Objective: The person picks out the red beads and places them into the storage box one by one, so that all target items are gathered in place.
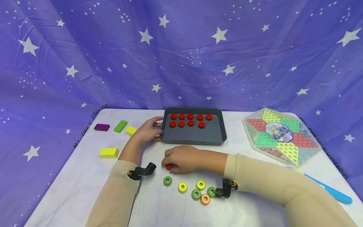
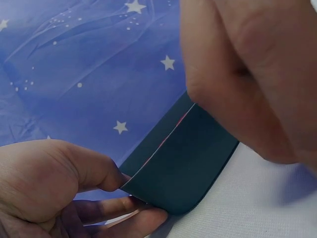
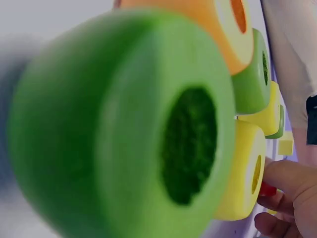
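Observation:
A grey rectangular tray (image 1: 195,142) stands at the back middle of the table, with red ring-shaped beads (image 1: 191,123) in two rows inside. My left hand (image 1: 147,130) holds the tray's left side; in the left wrist view the thumb (image 2: 101,171) lies at the rim and the fingers (image 2: 143,223) are against the outer wall. In front of the tray, my right hand (image 1: 184,158) pinches a red ring bead (image 1: 169,166) low over the table. The hand partly hides this bead, and only a bit of it shows in the right wrist view.
Green (image 1: 167,181), yellow (image 1: 182,187) and orange ring beads (image 1: 205,199) lie near the right forearm. Yellow (image 1: 109,153), green (image 1: 120,126) and purple blocks (image 1: 101,127) are at left. At right lie a hexagonal game box (image 1: 279,135) and a blue-handled tool (image 1: 334,192).

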`<state>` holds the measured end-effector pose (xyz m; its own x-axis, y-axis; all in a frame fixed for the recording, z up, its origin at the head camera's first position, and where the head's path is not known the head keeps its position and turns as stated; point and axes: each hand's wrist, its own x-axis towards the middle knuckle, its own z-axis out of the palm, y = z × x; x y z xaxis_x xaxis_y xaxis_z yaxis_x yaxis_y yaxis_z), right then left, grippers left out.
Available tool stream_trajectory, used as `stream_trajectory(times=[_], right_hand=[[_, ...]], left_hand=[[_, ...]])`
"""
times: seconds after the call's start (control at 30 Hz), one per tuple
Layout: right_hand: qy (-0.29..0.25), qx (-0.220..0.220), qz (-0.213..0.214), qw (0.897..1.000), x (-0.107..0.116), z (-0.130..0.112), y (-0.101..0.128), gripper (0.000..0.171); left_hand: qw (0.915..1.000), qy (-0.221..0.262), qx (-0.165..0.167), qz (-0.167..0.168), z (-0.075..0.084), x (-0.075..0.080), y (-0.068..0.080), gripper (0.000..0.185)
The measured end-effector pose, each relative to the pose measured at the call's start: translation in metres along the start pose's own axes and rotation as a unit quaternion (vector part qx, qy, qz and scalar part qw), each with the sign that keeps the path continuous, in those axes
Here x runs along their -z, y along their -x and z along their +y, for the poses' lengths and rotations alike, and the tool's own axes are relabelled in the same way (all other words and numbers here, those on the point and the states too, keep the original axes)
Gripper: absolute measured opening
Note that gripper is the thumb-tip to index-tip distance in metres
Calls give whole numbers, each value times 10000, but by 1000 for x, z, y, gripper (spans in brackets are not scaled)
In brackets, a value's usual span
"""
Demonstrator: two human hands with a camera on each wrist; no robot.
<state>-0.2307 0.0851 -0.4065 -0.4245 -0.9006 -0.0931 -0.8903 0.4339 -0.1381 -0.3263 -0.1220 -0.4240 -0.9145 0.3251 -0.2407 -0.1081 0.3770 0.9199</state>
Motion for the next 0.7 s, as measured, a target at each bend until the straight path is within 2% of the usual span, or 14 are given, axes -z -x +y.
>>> stream_trajectory(times=[0.3,0.47,0.7], right_hand=[[-349,-227,128,9991,10,6,19,30],[-485,-252,293,9981,29,15,31,26],[-647,-678,328,9951,62,39,47,27]], left_hand=[[10000,17,1,28,2,-2,-2,67],[10000,3,14,24,1,-1,-2,68],[9999,139,52,-39,1,0,1,70]])
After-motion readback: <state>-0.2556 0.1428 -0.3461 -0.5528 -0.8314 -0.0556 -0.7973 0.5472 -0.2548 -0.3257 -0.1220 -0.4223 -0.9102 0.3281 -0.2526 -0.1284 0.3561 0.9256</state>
